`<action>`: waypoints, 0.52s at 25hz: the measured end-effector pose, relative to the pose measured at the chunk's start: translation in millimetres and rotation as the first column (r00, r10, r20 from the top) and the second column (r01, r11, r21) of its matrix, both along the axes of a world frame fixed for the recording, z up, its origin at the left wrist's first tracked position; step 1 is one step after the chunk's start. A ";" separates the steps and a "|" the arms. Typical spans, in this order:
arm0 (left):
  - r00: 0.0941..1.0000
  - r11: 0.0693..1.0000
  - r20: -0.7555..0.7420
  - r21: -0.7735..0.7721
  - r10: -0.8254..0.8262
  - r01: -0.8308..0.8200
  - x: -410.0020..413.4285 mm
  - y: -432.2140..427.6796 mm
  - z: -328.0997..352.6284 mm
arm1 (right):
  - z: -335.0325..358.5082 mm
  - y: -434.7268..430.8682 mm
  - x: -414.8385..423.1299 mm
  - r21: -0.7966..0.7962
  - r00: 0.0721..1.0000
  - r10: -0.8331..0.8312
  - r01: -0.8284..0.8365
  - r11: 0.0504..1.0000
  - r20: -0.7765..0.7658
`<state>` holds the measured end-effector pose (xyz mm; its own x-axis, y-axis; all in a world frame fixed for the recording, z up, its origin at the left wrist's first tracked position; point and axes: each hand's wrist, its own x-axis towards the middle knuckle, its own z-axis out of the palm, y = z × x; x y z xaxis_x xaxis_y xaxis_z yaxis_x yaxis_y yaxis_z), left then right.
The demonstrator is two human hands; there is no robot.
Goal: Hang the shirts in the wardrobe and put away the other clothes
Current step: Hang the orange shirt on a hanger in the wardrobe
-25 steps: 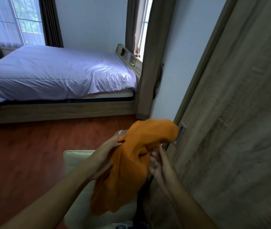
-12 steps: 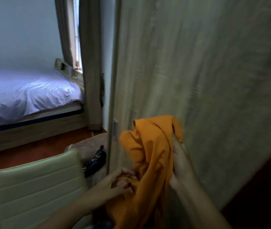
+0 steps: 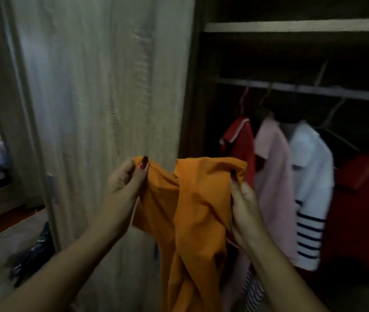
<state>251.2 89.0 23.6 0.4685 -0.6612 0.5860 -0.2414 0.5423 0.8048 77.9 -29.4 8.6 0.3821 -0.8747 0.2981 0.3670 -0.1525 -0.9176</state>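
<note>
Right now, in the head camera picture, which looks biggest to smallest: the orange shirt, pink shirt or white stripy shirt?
1. The orange shirt: biggest, but it's nearest the camera.
2. The pink shirt and the white stripy shirt: too alike to rank.

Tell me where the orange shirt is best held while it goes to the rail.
Take the orange shirt by its top edge, one grip at each upper corner, coming from the near side below, as the left hand and right hand do now. That edge is spread between them; the rest hangs bunched and twisted, and hung shirts crowd the far side.
</note>
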 end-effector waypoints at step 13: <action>0.900 0.998 0.436 -0.056 -0.010 0.038 -129.8 -71.5 61.0 | -3.2 -18.4 -140.1 -0.407 0.921 -0.090 -0.078 0.910 -0.379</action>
